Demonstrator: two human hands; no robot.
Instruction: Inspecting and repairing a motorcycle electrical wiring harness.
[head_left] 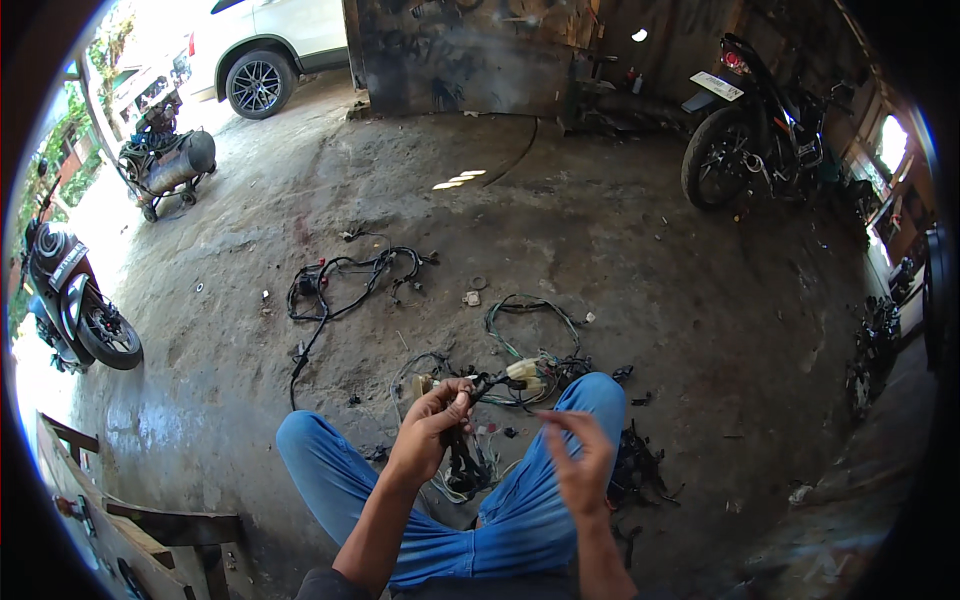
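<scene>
Between my raised knees, my left hand [436, 424] is closed around a dark wiring harness [484, 388]. Its fingers and thumb pinch the black-wrapped bundle. Pale cream connectors [524, 374] show at the bundle's far right end. More dark wires [464, 470] hang below this hand toward the floor. My right hand [582, 458] is over my right thigh, a short way from the harness. Motion smears its fingers, which point toward the connectors; whether they grip anything is unclear.
A black wiring harness [322, 312] lies ahead on the left, and a loop of green wire [490, 325] ahead. Dark scraps [640, 465] lie beside my right knee. Motorcycles stand left [85, 300] and far right [735, 140]; an air compressor [178, 165] and wooden bench [170, 525] are leftward.
</scene>
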